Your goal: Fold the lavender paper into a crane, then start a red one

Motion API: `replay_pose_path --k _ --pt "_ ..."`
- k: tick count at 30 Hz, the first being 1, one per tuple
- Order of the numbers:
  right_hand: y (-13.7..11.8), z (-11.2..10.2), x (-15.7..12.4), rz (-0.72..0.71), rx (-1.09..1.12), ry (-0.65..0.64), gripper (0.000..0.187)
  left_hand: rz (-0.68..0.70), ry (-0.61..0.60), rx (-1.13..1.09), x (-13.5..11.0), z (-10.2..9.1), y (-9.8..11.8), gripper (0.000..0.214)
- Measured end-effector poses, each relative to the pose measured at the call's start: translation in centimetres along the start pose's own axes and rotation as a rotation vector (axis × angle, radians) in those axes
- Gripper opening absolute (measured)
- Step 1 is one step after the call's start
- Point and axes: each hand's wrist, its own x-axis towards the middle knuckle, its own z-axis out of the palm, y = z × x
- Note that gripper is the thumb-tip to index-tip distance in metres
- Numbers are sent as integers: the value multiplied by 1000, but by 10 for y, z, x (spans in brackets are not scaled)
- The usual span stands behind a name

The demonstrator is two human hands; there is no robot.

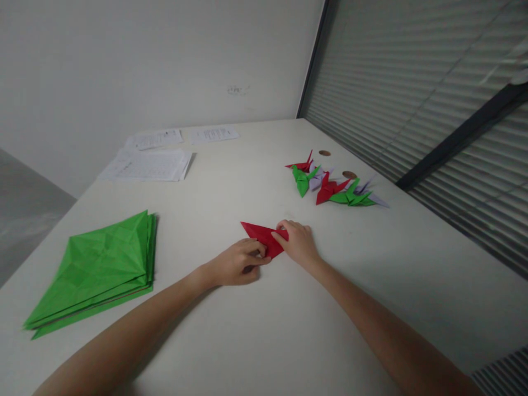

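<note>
A piece of red origami paper, folded to a pointed shape, lies on the white table between my hands. One sharp tip points to the far left. My left hand is closed at its lower left edge, with the fingertips pressed on the paper. At the right end, my right hand pinches the paper between thumb and fingers. The right corner is partly hidden by that hand.
Several folded paper cranes in red, green and lilac sit at the back right. Crumpled green paper sheets are stacked on the left. Printed papers lie at the back left of the table. Window blinds border the right side.
</note>
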Motion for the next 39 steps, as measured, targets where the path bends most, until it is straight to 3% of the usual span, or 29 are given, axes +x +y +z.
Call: replay_pose_path --k 8,12,15,20,30,35,39 --pt "1 0 0 -5 5 0 11 -59 54 -123 -2 0 -5 35" --pt "1 0 0 -5 -8 -7 12 -110 67 -169 -3 1 -8 46" --pt "1 0 0 -2 -14 -13 12 -71 49 -146 -3 2 -8 49" --pt "1 1 1 4 -9 -11 11 -5 47 -76 -2 3 -6 37" --pt "0 1 0 3 -14 -1 10 -48 41 -94 -2 0 -4 34" --pt "0 0 0 -3 -17 -6 11 -146 61 -160 -2 1 -6 53" --pt "0 -1 1 -4 -21 -12 10 -107 42 -142 -2 3 -9 56"
